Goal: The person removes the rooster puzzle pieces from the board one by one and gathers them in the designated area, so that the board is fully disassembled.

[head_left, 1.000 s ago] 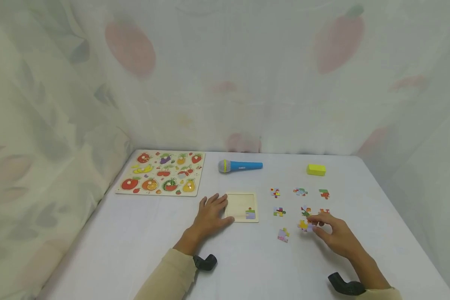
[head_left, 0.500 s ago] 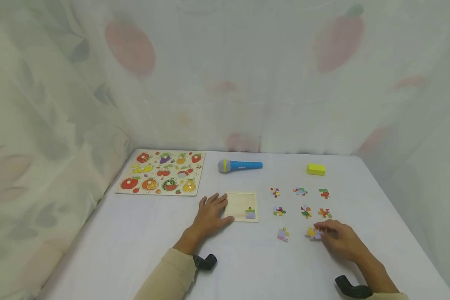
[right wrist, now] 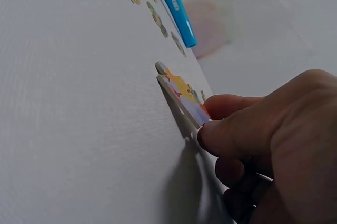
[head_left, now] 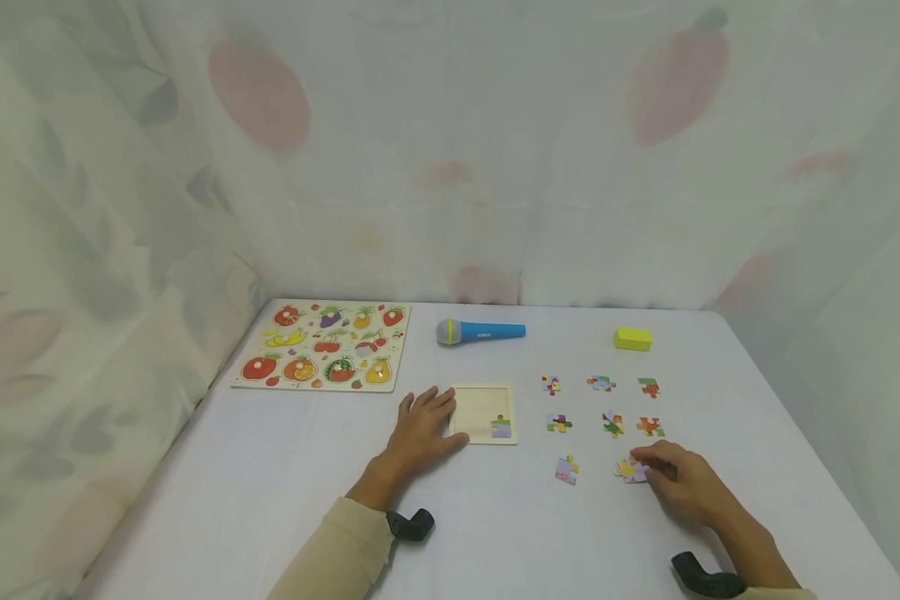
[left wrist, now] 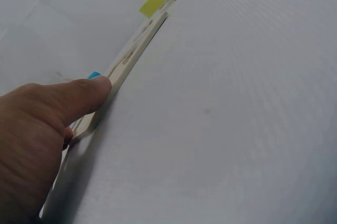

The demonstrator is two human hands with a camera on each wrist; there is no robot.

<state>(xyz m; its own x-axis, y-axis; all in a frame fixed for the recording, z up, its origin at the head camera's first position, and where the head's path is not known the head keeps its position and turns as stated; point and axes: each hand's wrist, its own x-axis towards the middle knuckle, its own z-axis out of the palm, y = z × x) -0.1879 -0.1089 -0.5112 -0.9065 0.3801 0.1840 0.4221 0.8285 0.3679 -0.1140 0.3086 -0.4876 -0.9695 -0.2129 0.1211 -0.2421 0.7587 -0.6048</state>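
In the head view my left hand lies with spread fingers along the left side of a small square wooden puzzle tray. Its thumb rests on the tray's near edge in the left wrist view. One purple and green puzzle piece sits in the tray's near right corner. My right hand pinches a yellow and lilac puzzle piece between thumb and fingers. The right wrist view shows that piece tilted, its far end close over the white table and its shadow below.
Several loose puzzle pieces, among them an orange one and a lilac one, lie in rough rows right of the tray. Behind are a blue toy microphone and a yellow block. A fruit puzzle board lies back left.
My right hand has drawn the yellow and lilac piece right and toward me, away from the neighbouring pieces, then held nearly still. My left hand has stayed at the tray.
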